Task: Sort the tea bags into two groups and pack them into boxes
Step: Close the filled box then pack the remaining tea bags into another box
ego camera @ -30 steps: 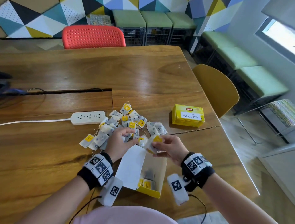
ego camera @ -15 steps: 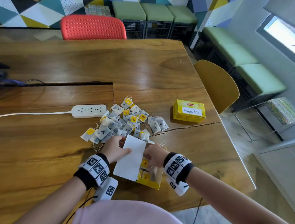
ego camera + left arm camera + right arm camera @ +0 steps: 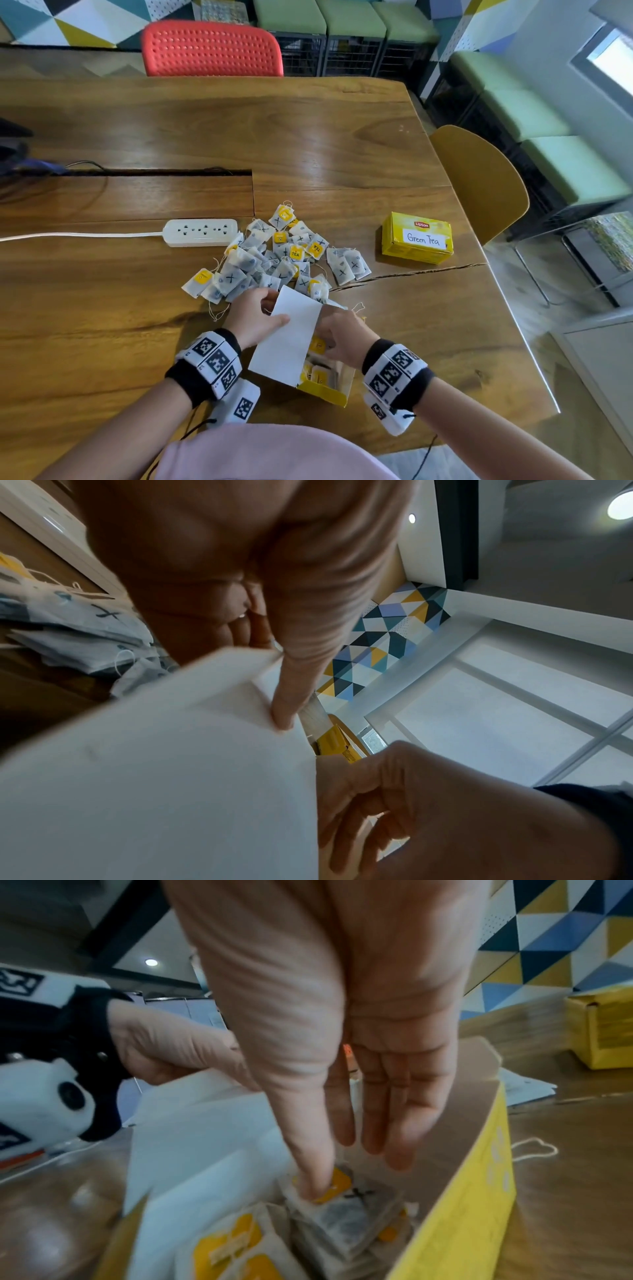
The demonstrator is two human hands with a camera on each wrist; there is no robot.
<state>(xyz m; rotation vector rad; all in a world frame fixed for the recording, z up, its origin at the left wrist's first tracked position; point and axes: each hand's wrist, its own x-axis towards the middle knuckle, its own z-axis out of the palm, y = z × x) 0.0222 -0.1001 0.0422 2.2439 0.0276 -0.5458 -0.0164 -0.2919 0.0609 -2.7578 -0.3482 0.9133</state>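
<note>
White power strip is lying on the wooden table, its white cord running off toward the left edge. Cable slot is cutting across the tabletop, thin dark wires poking out of it. Red perforated chair is sitting at the far side, mustard chair at the right. Green cushioned benches are lining the geometric-patterned wall. Window is glowing at the upper right.

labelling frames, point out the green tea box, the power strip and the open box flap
green tea box [image 3: 424,238], head view, on its white label
power strip [image 3: 200,232], head view, middle of its top
open box flap [image 3: 289,337], head view, centre of the white flap
</note>
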